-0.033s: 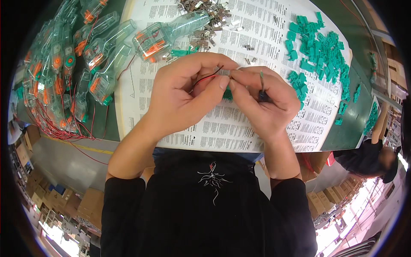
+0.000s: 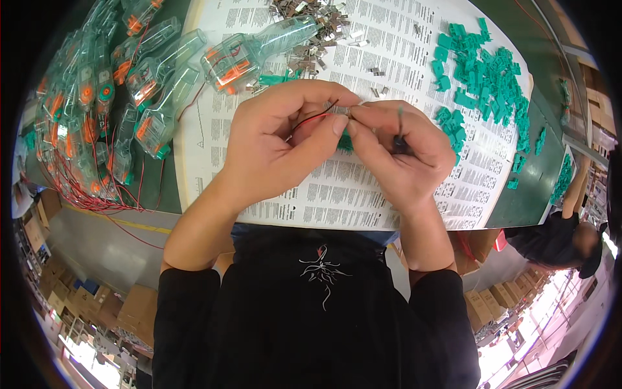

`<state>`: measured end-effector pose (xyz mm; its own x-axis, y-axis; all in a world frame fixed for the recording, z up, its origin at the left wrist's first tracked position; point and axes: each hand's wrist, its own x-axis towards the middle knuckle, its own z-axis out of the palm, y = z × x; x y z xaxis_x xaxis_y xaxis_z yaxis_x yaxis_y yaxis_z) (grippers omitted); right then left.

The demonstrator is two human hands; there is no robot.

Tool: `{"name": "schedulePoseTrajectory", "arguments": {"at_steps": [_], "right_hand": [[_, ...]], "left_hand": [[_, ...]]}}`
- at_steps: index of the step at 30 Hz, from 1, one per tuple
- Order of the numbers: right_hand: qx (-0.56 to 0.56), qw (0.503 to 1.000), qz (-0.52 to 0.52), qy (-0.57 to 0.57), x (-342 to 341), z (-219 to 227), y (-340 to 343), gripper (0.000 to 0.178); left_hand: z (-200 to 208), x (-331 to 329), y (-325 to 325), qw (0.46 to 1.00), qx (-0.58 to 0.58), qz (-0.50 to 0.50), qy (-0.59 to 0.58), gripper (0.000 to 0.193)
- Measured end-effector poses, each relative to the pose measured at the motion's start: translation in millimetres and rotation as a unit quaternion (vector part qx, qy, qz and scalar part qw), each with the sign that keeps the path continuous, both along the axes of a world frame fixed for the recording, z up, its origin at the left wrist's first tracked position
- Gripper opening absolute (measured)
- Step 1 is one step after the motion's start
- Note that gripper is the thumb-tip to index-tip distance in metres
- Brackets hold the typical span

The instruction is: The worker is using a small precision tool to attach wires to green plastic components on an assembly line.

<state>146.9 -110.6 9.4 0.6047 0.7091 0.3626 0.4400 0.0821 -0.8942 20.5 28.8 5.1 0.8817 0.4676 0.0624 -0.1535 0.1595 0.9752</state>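
Above the paper-covered table both my hands meet, fingertips nearly touching. My left hand (image 2: 272, 142) is closed in a pinch, with a red and a black wire (image 2: 314, 118) running through its fingers. Thumb and forefinger of my right hand (image 2: 402, 146) pinch beside it, on something small and pale that I cannot make out. Across the same hand's curled fingers lies a slim dark tool (image 2: 400, 141) with a blurred greenish end. A green plastic part (image 2: 345, 142) shows below the fingertips; whether it is held or lying on the paper, I cannot tell.
Clear bottle-shaped housings (image 2: 152, 78) with orange parts crowd the left, trailing red wires (image 2: 97, 201). One housing (image 2: 233, 61) lies beyond my left hand, near a pile of metal clips (image 2: 311, 32). Green plastic parts (image 2: 483, 74) heap at right. Another person (image 2: 557, 243) is far right.
The slim tool in my right hand has shifted very slightly and its end is more blurred. Otherwise both hands stay in place.
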Motion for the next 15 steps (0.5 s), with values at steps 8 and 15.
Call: {"name": "schedulePoseTrajectory", "arguments": {"at_steps": [8,15], "right_hand": [[-0.064,0.991,-0.018,0.120,-3,18,-8,0.026],[-0.097,0.995,0.031,0.018,1,23,-6,0.024]], "left_hand": [[6,-4,8,0.991,0.133,-0.015,0.025,0.017],[6,-6,3,0.977,0.207,0.016,0.041,0.013]]}}
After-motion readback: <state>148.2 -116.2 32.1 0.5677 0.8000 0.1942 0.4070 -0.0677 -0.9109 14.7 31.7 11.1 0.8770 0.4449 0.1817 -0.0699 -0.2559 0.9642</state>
